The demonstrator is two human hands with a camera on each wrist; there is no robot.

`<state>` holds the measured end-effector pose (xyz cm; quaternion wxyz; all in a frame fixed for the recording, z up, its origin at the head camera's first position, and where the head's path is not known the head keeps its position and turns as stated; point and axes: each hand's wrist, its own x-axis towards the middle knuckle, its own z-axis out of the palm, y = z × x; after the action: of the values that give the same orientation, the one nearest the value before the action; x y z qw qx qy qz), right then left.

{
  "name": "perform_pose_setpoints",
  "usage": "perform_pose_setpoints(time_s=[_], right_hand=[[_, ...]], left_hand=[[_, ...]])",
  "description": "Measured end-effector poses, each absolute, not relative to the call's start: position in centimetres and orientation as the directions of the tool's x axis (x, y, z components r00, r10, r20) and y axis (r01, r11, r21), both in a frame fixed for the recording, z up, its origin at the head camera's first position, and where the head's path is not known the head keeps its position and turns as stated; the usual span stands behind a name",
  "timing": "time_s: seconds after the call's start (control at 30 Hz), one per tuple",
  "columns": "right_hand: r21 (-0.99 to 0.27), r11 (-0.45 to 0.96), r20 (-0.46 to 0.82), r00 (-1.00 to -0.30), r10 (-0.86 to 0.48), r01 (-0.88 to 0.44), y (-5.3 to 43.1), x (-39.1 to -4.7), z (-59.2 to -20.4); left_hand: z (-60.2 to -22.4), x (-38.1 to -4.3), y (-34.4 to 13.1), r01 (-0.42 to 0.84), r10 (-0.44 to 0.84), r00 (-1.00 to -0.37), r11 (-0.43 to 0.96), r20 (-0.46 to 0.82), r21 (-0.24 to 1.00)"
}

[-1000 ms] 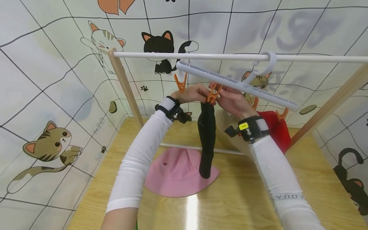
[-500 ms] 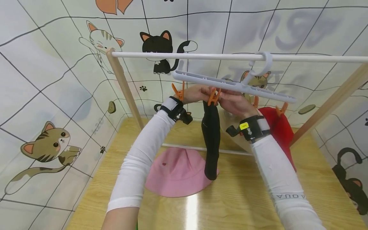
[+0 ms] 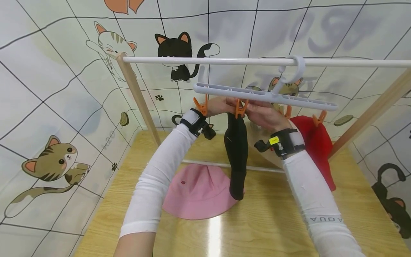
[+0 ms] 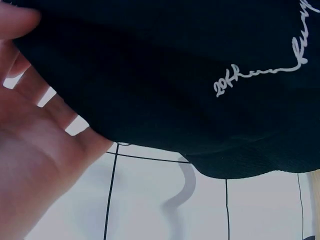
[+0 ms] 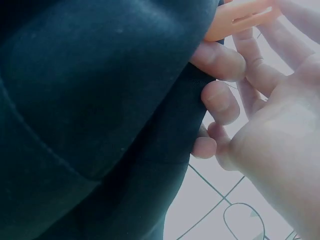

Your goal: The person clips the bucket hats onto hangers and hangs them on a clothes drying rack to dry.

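Observation:
A black hat [image 3: 237, 153] with white script lettering, seen nearly edge-on, hangs lengthwise below a pale grey hanger [image 3: 236, 91]. My left hand [image 3: 221, 106] holds its upper edge; in the left wrist view the thumb lies on the near side and the fingers behind the cloth [image 4: 140, 75]. My right hand [image 3: 268, 116] pinches an orange clothes peg [image 3: 240, 110] at that same edge. In the right wrist view the peg [image 5: 242, 19] is between thumb and fingers, its front end hidden by the black fabric, and other fingertips touch the hat.
The hanger hooks over a white rail [image 3: 205, 61] between wooden posts [image 3: 138, 96]. Another orange peg [image 3: 201, 106] hangs at its left end. A red hat [image 3: 318, 153] and a beige one [image 3: 257, 139] hang on the right. A pink bucket hat [image 3: 196, 192] lies on the wooden table [image 3: 257, 228].
The hanger's left end has dropped, so the bar is closer to level. The black hat has shifted slightly right with both hands, which stay at its top edge.

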<state>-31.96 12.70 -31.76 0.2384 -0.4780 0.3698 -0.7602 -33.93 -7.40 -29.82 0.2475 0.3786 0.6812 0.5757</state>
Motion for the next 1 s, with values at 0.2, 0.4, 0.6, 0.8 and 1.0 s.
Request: perform_pose_setpoints(time_s=[0.2,0.4,0.6,0.8,1.0], right_hand=[[-0.805,-0.592,0.542,-0.447,-0.711,-0.035,12.8,-31.9,-31.8],[-0.851,-0.511,0.488,-0.549,-0.678,-0.125,13.4,-31.2,-31.8],[-0.957,-0.249,0.280,-0.698,-0.659,-0.149,15.8,-28.9,-32.0],[-0.987,-0.029,0.142,-0.764,-0.629,-0.159,17.2,-26.5,-31.3],[-0.930,0.241,0.078,-0.790,-0.608,-0.278,18.3,-24.5,-29.6]], left_hand=[[-29.9,-33.5,-7.3,0.255,0.771,-0.630,0.094,0.092,0.962],[-30.2,-33.6,-8.2,0.367,0.760,-0.632,0.120,0.153,0.922],[-30.3,-33.3,-10.0,0.368,0.727,-0.645,0.023,0.237,0.929],[-31.9,-33.7,-13.0,0.355,0.690,-0.655,-0.081,0.309,0.931],[-34.5,-32.1,-15.6,0.281,0.687,-0.710,0.080,0.151,0.956]])
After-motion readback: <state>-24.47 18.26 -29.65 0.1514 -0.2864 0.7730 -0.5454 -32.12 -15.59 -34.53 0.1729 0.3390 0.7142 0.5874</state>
